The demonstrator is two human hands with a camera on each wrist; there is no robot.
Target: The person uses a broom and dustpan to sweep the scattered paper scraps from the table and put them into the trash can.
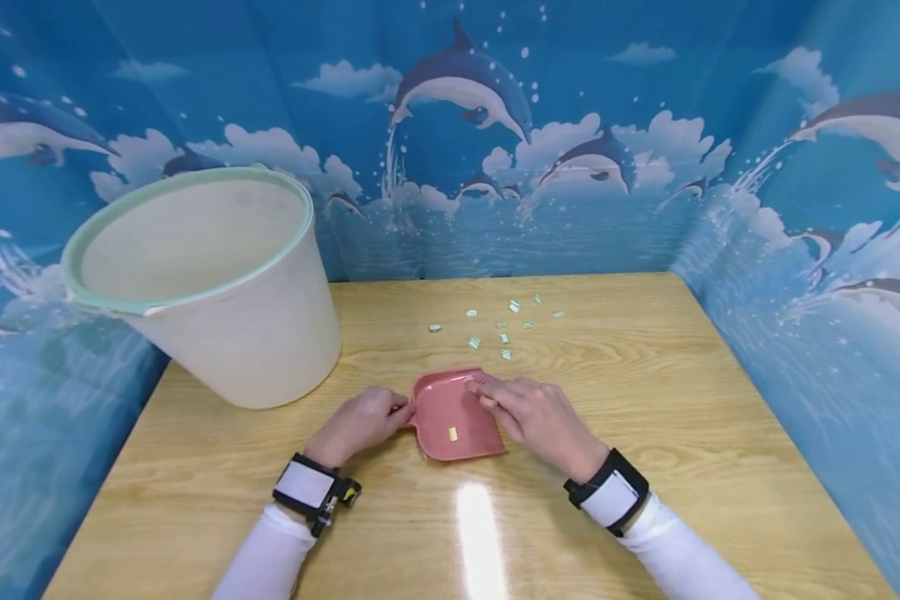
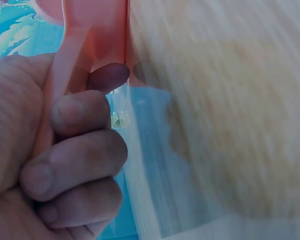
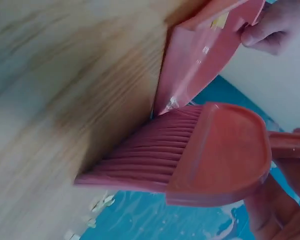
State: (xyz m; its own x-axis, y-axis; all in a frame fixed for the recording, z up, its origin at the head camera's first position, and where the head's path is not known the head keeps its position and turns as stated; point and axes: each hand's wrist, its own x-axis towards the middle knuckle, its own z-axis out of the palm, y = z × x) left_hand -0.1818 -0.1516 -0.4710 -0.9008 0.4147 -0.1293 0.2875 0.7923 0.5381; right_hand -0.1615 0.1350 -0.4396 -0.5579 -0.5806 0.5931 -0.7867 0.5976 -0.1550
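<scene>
My left hand (image 1: 363, 421) grips the handle of a small pink dustpan (image 1: 450, 400) on the table; its curled fingers show around the handle in the left wrist view. A yellowish scrap (image 1: 453, 434) lies in the pan. In the right wrist view a pink hand brush (image 3: 220, 155) has its bristles down on the wood beside the pan's lip, with a shiny scrap (image 3: 171, 103) at that lip. My right hand (image 1: 532, 412) holds the brush handle. From the head view the hand hides most of the brush. Several small pale green scraps (image 1: 504, 338) lie beyond the pan.
A large whitish bucket (image 1: 270, 333) with a pale green rim stands at the left back of the wooden table (image 1: 645, 433). Blue dolphin-print curtains (image 1: 435, 233) enclose the back and sides. Glare (image 1: 480, 533) brightens the near tabletop.
</scene>
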